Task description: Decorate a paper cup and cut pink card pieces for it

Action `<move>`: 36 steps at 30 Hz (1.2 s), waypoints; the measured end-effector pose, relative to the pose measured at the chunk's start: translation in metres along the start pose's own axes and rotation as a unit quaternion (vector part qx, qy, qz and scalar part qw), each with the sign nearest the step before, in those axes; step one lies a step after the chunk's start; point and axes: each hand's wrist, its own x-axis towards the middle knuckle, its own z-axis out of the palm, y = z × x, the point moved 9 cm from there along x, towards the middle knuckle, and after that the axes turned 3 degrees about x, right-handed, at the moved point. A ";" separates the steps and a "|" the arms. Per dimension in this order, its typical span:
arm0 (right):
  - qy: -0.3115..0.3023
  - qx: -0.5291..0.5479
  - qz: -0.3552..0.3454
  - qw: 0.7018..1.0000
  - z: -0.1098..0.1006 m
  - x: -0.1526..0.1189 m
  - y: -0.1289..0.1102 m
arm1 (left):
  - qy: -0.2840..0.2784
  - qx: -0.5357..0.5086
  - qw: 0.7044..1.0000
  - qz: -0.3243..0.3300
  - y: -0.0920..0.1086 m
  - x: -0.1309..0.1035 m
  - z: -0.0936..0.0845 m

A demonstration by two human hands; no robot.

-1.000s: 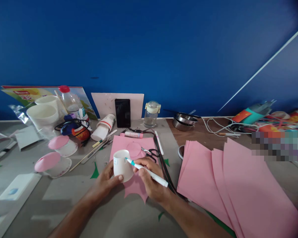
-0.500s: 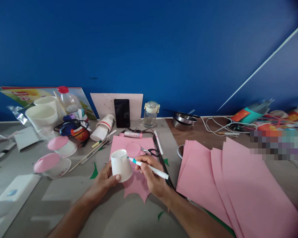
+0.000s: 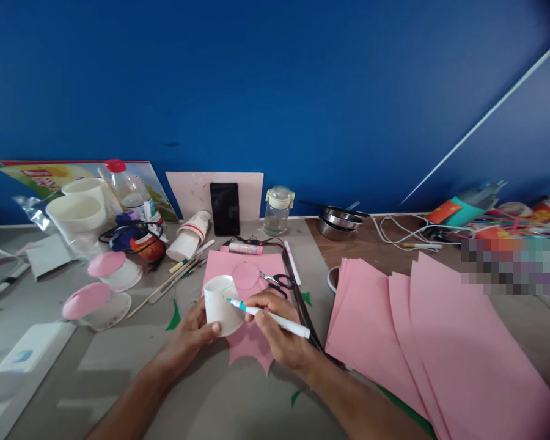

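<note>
White cup (image 3: 216, 311) found in the left hand (image 3: 187, 336), narrow end up and slightly tilted, above the counter (image 3: 201, 403). Principal change noted: the teal tip of the pen (image 3: 282, 324), half a second ago at the cup's right-hand edge, is now further in, on the near face below the upper rim. Cup's position is otherwise much the same. In my judgement this puts the pen work on the side wall, where faint blue marks show near the rim; whether the tip is leaving a fresh line cannot be told. Condition of the fingers: those of the right hand (image 3: 282, 342) are pinching the pen; those of the left are curled about the cup, thumb (image 3: 214, 329) pressed to its lower wall, the rest partly hidden. Beneath and beyond the cup lie a pink sheet (image 3: 217, 260) and a pink cutout (image 3: 252, 348) with pointed edges. Scissors (image 3: 284, 282) rest on the sheet's right side, a glue stick (image 3: 245, 249) just beyond its far edge. Two pink-topped cups (image 3: 89, 299) (image 3: 107, 264) stand to the left, green scraps (image 3: 174, 316) (image 3: 307, 299) are scattered about, and a pile of pink paper (image 3: 366, 318) lies to the right of the right hand
</note>
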 end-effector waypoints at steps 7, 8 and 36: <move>0.039 0.049 0.067 0.996 -0.008 -0.001 0.019 | 0.007 -0.016 1.000 -0.021 -0.004 -0.001 -0.001; 0.038 0.056 0.066 0.996 -0.008 -0.001 0.018 | 0.005 -0.019 1.000 -0.021 -0.004 0.000 -0.001; 0.098 0.135 0.078 0.983 -0.014 -0.001 0.027 | -0.004 -0.018 1.000 -0.019 -0.002 -0.002 0.002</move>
